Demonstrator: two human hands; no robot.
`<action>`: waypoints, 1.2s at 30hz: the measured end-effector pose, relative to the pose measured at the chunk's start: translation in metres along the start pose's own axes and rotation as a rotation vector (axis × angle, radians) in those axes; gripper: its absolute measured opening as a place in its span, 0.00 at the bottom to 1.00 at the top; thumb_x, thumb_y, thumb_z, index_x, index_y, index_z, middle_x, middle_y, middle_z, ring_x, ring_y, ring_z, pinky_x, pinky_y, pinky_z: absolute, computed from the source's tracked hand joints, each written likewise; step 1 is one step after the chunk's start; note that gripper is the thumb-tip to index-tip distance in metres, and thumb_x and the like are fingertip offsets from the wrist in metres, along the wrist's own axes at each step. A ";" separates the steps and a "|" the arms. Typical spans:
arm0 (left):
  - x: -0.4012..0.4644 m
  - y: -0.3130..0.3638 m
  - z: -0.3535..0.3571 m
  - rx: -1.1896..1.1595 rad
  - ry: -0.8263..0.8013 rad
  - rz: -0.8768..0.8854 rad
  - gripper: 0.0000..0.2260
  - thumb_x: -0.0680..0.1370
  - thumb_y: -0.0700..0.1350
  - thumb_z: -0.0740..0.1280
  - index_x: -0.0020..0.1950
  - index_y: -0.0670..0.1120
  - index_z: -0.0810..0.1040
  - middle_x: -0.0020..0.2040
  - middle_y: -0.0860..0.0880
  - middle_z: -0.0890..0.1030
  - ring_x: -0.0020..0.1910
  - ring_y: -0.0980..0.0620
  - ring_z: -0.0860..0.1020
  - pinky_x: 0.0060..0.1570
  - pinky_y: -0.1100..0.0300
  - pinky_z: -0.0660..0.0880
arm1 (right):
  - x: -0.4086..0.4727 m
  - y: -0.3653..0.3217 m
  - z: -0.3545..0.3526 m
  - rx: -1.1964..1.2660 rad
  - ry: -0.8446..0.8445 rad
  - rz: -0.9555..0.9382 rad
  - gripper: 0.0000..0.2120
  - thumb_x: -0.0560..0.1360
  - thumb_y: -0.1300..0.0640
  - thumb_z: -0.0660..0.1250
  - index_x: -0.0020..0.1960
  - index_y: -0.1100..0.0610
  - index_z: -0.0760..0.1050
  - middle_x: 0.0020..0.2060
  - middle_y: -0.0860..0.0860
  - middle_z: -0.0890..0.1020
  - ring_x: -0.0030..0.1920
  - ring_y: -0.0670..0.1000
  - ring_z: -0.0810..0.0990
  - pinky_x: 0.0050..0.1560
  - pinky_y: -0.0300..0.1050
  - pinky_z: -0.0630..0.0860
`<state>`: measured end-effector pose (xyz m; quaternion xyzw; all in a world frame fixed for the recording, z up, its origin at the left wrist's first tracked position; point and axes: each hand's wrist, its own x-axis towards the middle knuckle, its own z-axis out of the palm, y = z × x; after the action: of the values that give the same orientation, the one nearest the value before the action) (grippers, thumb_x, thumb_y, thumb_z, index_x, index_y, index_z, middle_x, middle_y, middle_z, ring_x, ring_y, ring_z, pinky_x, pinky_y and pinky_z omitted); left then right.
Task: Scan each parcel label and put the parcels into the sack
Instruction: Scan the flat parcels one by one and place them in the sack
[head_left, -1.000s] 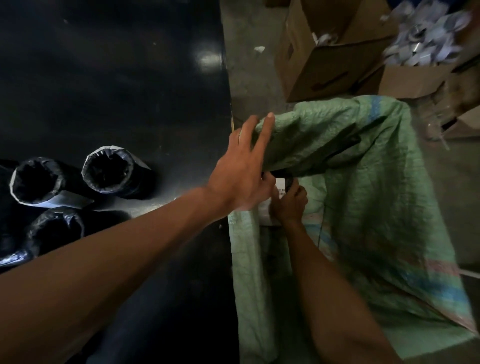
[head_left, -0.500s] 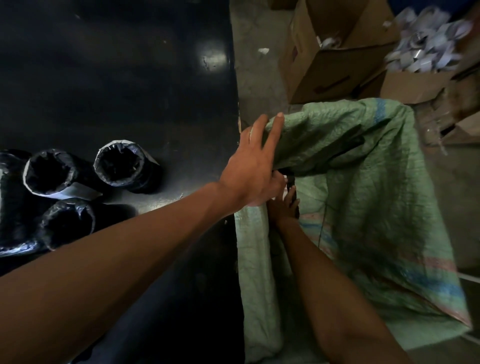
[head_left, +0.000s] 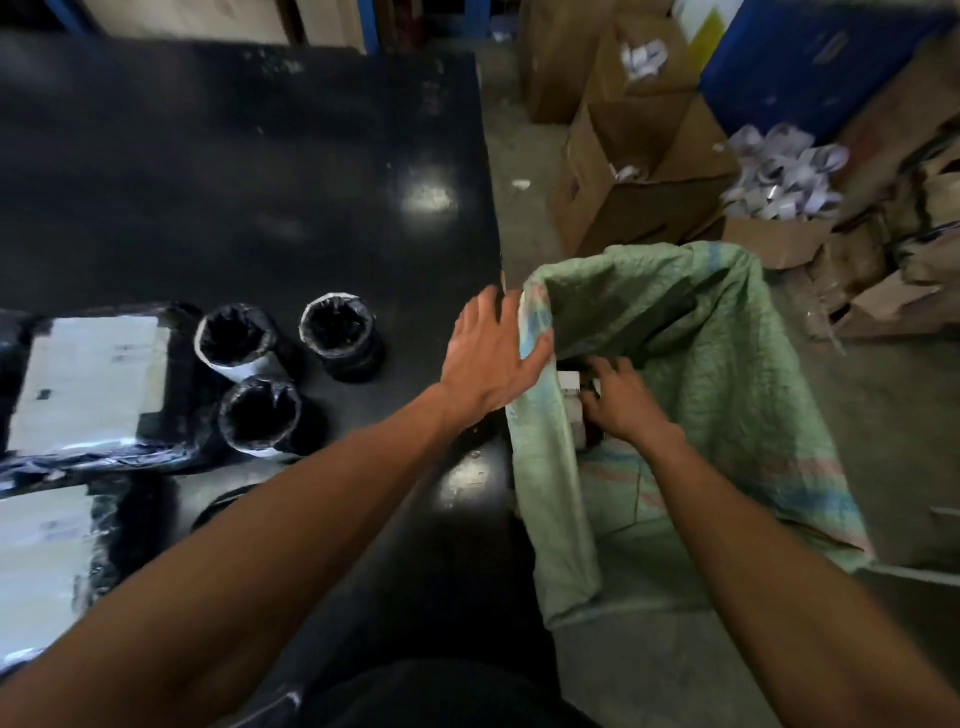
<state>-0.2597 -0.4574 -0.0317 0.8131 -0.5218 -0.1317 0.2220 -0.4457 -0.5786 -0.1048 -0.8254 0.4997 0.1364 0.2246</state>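
A green woven sack hangs open beside the black table. My left hand grips the sack's near rim at the table's right edge and holds the mouth apart. My right hand is down inside the mouth, fingers around a dark parcel with a white label. Three rolled black parcels stand on end on the table, left of my left hand. Two flat black parcels with white labels lie at the table's left edge.
Open cardboard boxes stand on the concrete floor behind the sack, one heaped with crumpled paper strips. A blue bin is at the back right. More flattened cardboard lies to the right.
The view has pulled back and up, bringing the flat parcels into sight. My left hand has shifted on the sack's rim. My right hand stays inside the mouth with the parcel.
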 end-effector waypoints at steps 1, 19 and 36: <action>-0.007 -0.007 -0.008 0.039 -0.014 0.000 0.30 0.78 0.62 0.60 0.72 0.43 0.67 0.66 0.40 0.70 0.64 0.38 0.70 0.64 0.46 0.69 | -0.009 -0.004 -0.011 0.002 0.045 0.002 0.28 0.80 0.51 0.67 0.77 0.56 0.66 0.68 0.65 0.71 0.66 0.68 0.73 0.67 0.57 0.73; -0.162 -0.149 -0.167 0.226 0.146 -0.263 0.26 0.76 0.56 0.65 0.68 0.42 0.68 0.63 0.38 0.72 0.62 0.36 0.72 0.59 0.45 0.71 | -0.161 -0.240 -0.047 -0.037 0.293 -0.497 0.24 0.80 0.44 0.65 0.74 0.49 0.70 0.68 0.54 0.72 0.67 0.58 0.76 0.62 0.55 0.75; -0.317 -0.346 -0.216 0.227 -0.251 -0.619 0.43 0.73 0.65 0.69 0.80 0.53 0.52 0.74 0.37 0.62 0.72 0.35 0.64 0.64 0.38 0.70 | -0.223 -0.390 0.109 -0.135 -0.066 -0.499 0.29 0.77 0.38 0.64 0.74 0.49 0.66 0.68 0.54 0.72 0.69 0.59 0.74 0.61 0.58 0.74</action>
<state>-0.0236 0.0021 -0.0220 0.9296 -0.2851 -0.2331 0.0139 -0.2035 -0.1969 -0.0070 -0.9313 0.2627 0.1367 0.2118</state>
